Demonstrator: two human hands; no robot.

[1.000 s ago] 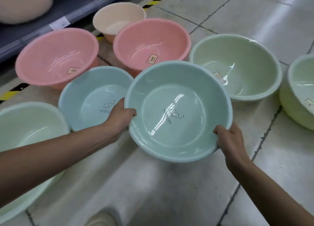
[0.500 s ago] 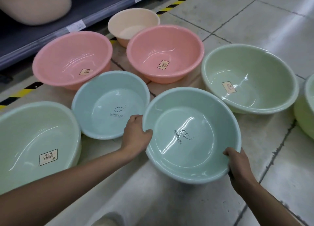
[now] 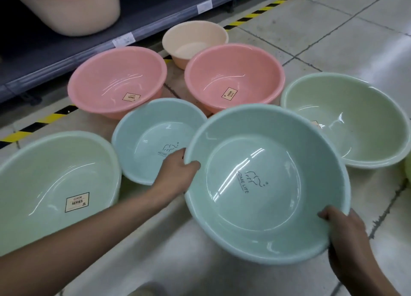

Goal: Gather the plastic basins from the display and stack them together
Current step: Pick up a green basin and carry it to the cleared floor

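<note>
Between left hand (image 3: 178, 175) and right hand (image 3: 342, 229): large blue basin (image 3: 255, 211) | both hands grip its rim

Large blue basin (image 3: 255, 240) in both hands, left hand (image 3: 178, 175), right hand (image 3: 342, 226).

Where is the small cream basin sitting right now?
Head view, top centre: the cream basin stands just behind the right-hand pink basin, beside the striped floor tape.
</note>
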